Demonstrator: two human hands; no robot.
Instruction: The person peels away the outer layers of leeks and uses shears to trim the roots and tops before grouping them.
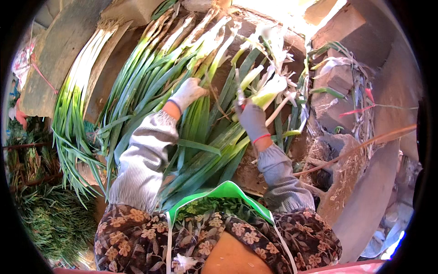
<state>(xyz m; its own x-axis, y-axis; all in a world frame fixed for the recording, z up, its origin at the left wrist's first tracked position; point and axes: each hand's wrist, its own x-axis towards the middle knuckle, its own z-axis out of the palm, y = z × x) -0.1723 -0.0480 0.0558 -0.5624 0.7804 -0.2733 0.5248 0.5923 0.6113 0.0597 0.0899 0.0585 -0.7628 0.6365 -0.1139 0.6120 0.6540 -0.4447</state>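
My left hand [189, 93], in a pale knit glove with a dark cuff, rests with curled fingers on a row of large green onions [143, 65]. Its fingertips meet the stalks, but whether they grip one is hidden. A grey glove with a red cuff covers my right hand [252, 118], which is closed around a small knife [239, 85]. The narrow blade points away from me, and a bit of red shows at the handle. Beneath and beside that hand lie thick stalks with white ends [272, 90], their long leaves slanting toward my lap.
At left, a neat bundle of white-stemmed green onions [90, 65] leans on a wooden board [54, 65]. Peeled skins [362, 92] hang over blocks at right, near red ties [356, 111]. A broken hollow block [338, 164] and more greens [54, 219] flank me.
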